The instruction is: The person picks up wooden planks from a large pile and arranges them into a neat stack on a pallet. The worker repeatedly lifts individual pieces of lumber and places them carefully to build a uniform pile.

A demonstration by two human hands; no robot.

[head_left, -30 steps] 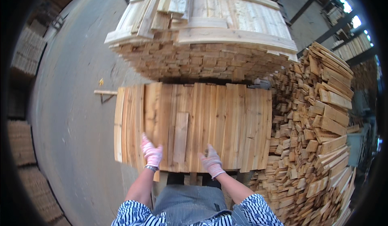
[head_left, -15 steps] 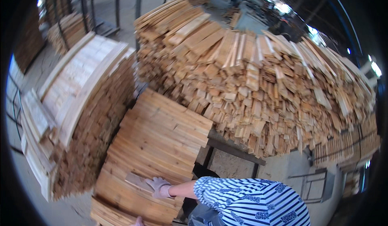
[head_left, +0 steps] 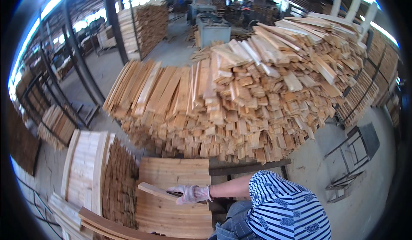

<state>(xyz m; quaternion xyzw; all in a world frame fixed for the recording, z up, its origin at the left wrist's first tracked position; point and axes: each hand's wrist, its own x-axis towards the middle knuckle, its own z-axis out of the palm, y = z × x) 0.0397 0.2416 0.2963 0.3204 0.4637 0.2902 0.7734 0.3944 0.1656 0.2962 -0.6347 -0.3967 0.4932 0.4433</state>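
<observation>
Slat [head_left: 155, 191]: thin, stiff, likely light; gloved right hand [head_left: 189, 194] fingers clamped on its near end, atop board stack [head_left: 174, 214]. Left hand unseen.

Single view, head-worn fisheye, looking down and forward from the person's own height. Frame is circular with dark corners; straight edges bow toward the rim. Nearest content sits at the lower edge: the blue-and-white striped sleeve [head_left: 281, 205] enters from lower right, and the white-gloved hand [head_left: 189, 193] lies close below the lens over the flat layer of pale wooden slats [head_left: 171, 210]. Middle distance, straight ahead: the tall heap of short pale wooden boards [head_left: 240, 102] fills the centre. Far field at the top rim: the grey metal machine [head_left: 212, 27] under the shed roof. No second view to overlap with.
</observation>
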